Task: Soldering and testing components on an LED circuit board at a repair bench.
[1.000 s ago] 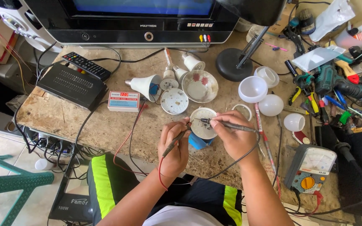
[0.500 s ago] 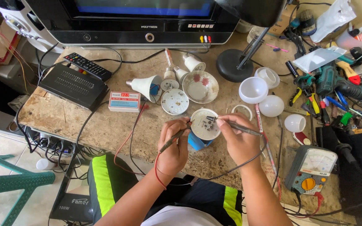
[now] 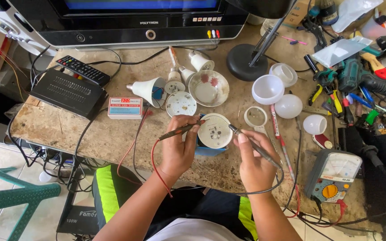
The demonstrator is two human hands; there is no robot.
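While a television set [image 3: 135, 20] with a dark frame fills the far edge of the worn workbench [image 3: 68, 134], a person seated at the near side works over a round white LED board [image 3: 214, 130] at the middle of the bench, where it rests on a small blue holder. Left of the set's base lies a black receiver box [image 3: 70, 92] with a remote control [image 3: 83, 70] just behind it, and a grey analogue multimeter [image 3: 333, 175] sits at the bench's near right corner. A black lamp base [image 3: 248, 62] stands beyond a shallow dish [image 3: 208, 88] patterned with red flowers, with white bulb domes [image 3: 268, 89] close by to the right. The left hand [image 3: 179, 149] is closed in a pencil grip around a probe with a red lead [image 3: 179, 130], its tip reaching the board's left edge. The right hand [image 3: 254, 165] is likewise closed around a probe with a black lead [image 3: 253, 145], its tip touching the board's right edge. A small white tester with a red display [image 3: 125, 107] lies left of the hands.
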